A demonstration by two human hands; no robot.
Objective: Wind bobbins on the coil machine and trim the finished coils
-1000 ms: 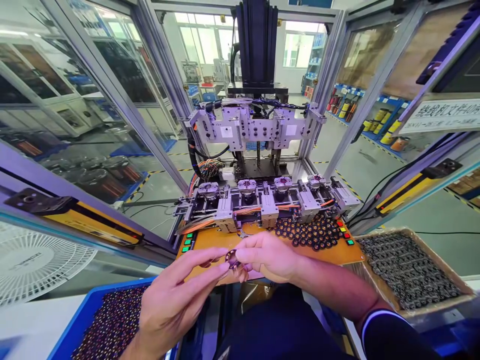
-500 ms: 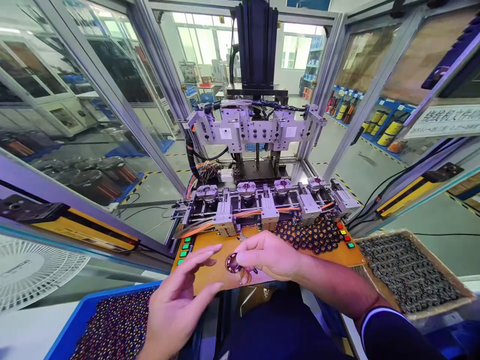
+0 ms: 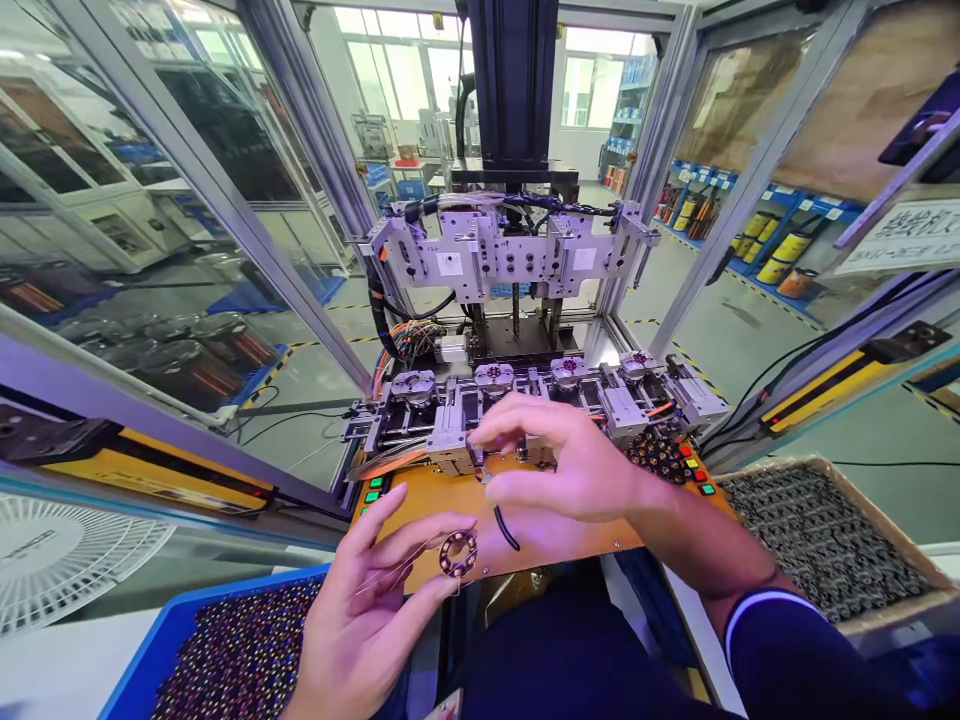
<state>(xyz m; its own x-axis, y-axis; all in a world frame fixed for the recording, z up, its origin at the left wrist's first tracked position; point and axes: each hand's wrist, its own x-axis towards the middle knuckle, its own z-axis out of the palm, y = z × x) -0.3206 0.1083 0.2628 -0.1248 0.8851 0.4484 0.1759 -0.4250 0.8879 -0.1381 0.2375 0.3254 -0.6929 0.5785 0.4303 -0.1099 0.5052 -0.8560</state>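
Observation:
My left hand pinches a small round wound coil ring between thumb and fingers, with thin copper wire trailing off it. It hovers over the near edge of the orange panel. My right hand is raised over the panel, fingers spread and curled, reaching toward the winding machine's fixture row. A short black curved piece shows just below the right hand. Whether the right hand holds it I cannot tell.
A pile of dark coil rings lies on the panel's right side by coloured buttons. A blue bin of wound rings is at lower left, a cardboard box of dark parts at right. Glass guards enclose the machine.
The coil ring passed from between both hands into my left hand alone, which dropped toward me. My right hand let go and rose forward toward the fixtures.

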